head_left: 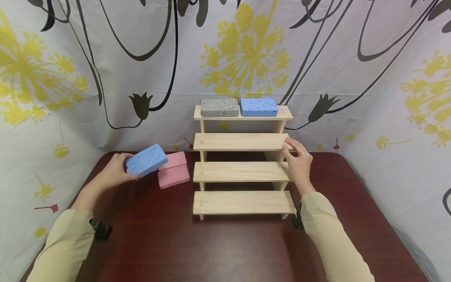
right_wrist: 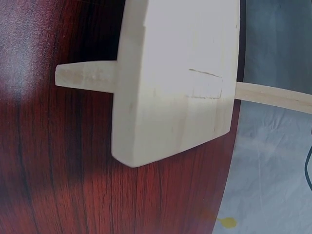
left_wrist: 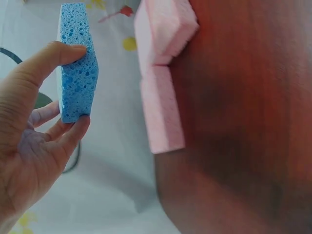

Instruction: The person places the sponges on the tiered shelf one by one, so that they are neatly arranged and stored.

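Observation:
My left hand pinches a blue sponge above the left side of the table; in the left wrist view the thumb lies on one edge and fingertips on the other. Beside it, pink sponges lie on the table. My right hand is at the right end of a pale wooden four-tier rack, fingertips at the second shelf from the top. A grey sponge and another blue sponge sit side by side on the top shelf. In the right wrist view only the rack's shelf end shows, not the hand.
The rack stands toward the back of a dark red-brown table. Behind and around it hangs a white cloth with yellow and dark plant prints. The three lower shelves carry no sponges.

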The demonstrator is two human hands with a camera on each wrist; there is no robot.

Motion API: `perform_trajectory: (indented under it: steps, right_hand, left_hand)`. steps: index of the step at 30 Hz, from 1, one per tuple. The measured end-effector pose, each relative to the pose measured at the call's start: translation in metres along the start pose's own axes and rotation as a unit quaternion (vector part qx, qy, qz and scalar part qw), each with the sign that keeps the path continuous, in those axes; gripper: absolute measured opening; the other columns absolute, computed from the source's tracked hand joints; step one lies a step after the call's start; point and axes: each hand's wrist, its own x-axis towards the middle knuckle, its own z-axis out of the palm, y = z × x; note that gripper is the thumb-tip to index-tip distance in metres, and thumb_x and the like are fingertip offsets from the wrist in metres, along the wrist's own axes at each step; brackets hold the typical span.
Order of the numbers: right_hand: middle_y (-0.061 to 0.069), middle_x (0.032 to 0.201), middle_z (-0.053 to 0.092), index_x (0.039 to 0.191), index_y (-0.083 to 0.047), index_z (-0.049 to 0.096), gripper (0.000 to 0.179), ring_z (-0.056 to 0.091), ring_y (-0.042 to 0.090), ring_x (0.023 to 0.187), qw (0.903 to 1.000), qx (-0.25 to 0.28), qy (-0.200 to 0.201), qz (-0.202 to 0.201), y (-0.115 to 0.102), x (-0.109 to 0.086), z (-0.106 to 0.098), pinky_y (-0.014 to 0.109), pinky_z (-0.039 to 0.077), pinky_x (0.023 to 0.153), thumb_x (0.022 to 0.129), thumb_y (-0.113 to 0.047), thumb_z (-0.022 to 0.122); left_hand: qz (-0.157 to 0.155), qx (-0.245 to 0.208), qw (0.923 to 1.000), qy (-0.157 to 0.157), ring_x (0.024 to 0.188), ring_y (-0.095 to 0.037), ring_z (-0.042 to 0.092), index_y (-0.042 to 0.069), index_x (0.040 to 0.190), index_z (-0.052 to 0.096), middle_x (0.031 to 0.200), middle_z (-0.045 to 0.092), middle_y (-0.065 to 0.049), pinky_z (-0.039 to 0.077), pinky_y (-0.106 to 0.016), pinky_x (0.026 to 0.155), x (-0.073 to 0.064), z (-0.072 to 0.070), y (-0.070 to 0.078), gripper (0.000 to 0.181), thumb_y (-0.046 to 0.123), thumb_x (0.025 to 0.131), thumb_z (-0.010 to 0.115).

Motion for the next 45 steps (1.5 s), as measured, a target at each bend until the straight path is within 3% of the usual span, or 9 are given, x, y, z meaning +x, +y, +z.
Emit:
perform_trajectory:
  steps: [6, 11, 16, 21, 28, 32, 36, 38, 45]
  right_hand:
    - [0.010, 0.112, 0.066, 0.104, -0.004, 0.069, 0.024, 0.058, 0.023, 0.110, 1.0000, 0.009, 0.000, 0.003, 0.024, 0.005, 0.004, 0.005, 0.037, 0.088, 0.081, -0.011, 0.066]
    - [0.003, 0.112, 0.067, 0.105, -0.013, 0.070, 0.024, 0.059, 0.014, 0.110, 0.9999, 0.001, -0.003, 0.016, 0.026, 0.005, 0.003, 0.007, 0.037, 0.090, 0.082, -0.020, 0.066]
    - [0.001, 0.112, 0.067, 0.104, -0.014, 0.071, 0.024, 0.059, 0.010, 0.109, 0.9999, -0.009, -0.002, 0.014, 0.024, 0.005, 0.003, 0.009, 0.038, 0.091, 0.082, -0.021, 0.066]
    - [0.002, 0.111, 0.067, 0.104, -0.012, 0.071, 0.024, 0.059, 0.010, 0.108, 0.9999, -0.013, 0.000, 0.008, 0.023, 0.005, 0.003, 0.010, 0.038, 0.092, 0.082, -0.020, 0.066]
    - [0.002, 0.111, 0.067, 0.104, -0.012, 0.071, 0.024, 0.059, 0.009, 0.108, 0.9998, -0.016, 0.001, 0.007, 0.023, 0.004, 0.003, 0.009, 0.038, 0.091, 0.082, -0.021, 0.066]
    - [0.009, 0.111, 0.066, 0.104, -0.005, 0.069, 0.024, 0.059, 0.019, 0.110, 0.9999, -0.010, 0.005, 0.006, 0.014, 0.003, 0.003, 0.011, 0.038, 0.093, 0.082, -0.013, 0.065]
    - [0.011, 0.112, 0.066, 0.104, -0.003, 0.069, 0.024, 0.058, 0.025, 0.110, 0.9999, -0.003, 0.007, 0.009, 0.014, 0.004, 0.002, 0.010, 0.037, 0.093, 0.081, -0.009, 0.066]
    - [0.008, 0.112, 0.066, 0.104, -0.007, 0.070, 0.024, 0.059, 0.021, 0.110, 0.9999, -0.004, 0.006, 0.010, 0.025, 0.005, 0.003, 0.008, 0.037, 0.092, 0.081, -0.013, 0.066]
    - [0.005, 0.111, 0.067, 0.104, -0.011, 0.071, 0.024, 0.059, 0.014, 0.109, 0.9999, -0.003, 0.003, 0.009, 0.026, 0.006, 0.002, 0.007, 0.038, 0.091, 0.081, -0.018, 0.067]
  left_hand:
    - [0.013, 0.013, 0.9998, -0.011, 0.108, -0.040, 0.039, -0.011, 0.130, 0.033, 0.123, 0.036, -0.030, 0.036, -0.057, 0.093, 0.010, -0.010, 0.023, 0.081, 0.031, 0.072, 0.072]
    - [0.038, 0.019, 0.9989, -0.020, 0.107, -0.038, 0.038, -0.010, 0.129, 0.034, 0.124, 0.037, -0.029, 0.036, -0.056, 0.093, 0.017, -0.017, 0.041, 0.077, 0.028, 0.073, 0.070]
    - [0.064, 0.007, 0.9976, -0.023, 0.107, -0.036, 0.039, -0.010, 0.128, 0.037, 0.122, 0.039, -0.027, 0.038, -0.052, 0.091, 0.024, -0.019, 0.060, 0.076, 0.027, 0.072, 0.071]
    - [0.075, 0.005, 0.9965, -0.035, 0.107, -0.036, 0.042, -0.008, 0.131, 0.035, 0.121, 0.037, -0.025, 0.040, -0.051, 0.093, 0.032, -0.020, 0.075, 0.077, 0.029, 0.074, 0.072]
    - [0.070, 0.007, 0.9969, -0.035, 0.109, -0.038, 0.041, -0.007, 0.133, 0.033, 0.124, 0.034, -0.028, 0.040, -0.052, 0.095, 0.034, -0.028, 0.083, 0.077, 0.024, 0.074, 0.071]
    - [0.081, 0.012, 0.9962, -0.027, 0.110, -0.038, 0.041, -0.007, 0.132, 0.034, 0.124, 0.035, -0.027, 0.038, -0.052, 0.095, 0.037, -0.031, 0.090, 0.077, 0.026, 0.074, 0.071]
    - [0.100, 0.008, 0.9948, -0.019, 0.110, -0.037, 0.045, -0.007, 0.131, 0.037, 0.120, 0.039, -0.025, 0.040, -0.051, 0.095, 0.043, -0.028, 0.100, 0.074, 0.025, 0.073, 0.072]
    - [0.105, 0.001, 0.9942, -0.022, 0.109, -0.036, 0.045, -0.006, 0.130, 0.038, 0.119, 0.039, -0.024, 0.040, -0.050, 0.095, 0.047, -0.026, 0.106, 0.074, 0.024, 0.072, 0.072]
    - [0.126, 0.007, 0.9916, -0.030, 0.109, -0.033, 0.044, -0.004, 0.131, 0.038, 0.122, 0.039, -0.023, 0.040, -0.048, 0.095, 0.063, -0.017, 0.130, 0.076, 0.025, 0.070, 0.072]
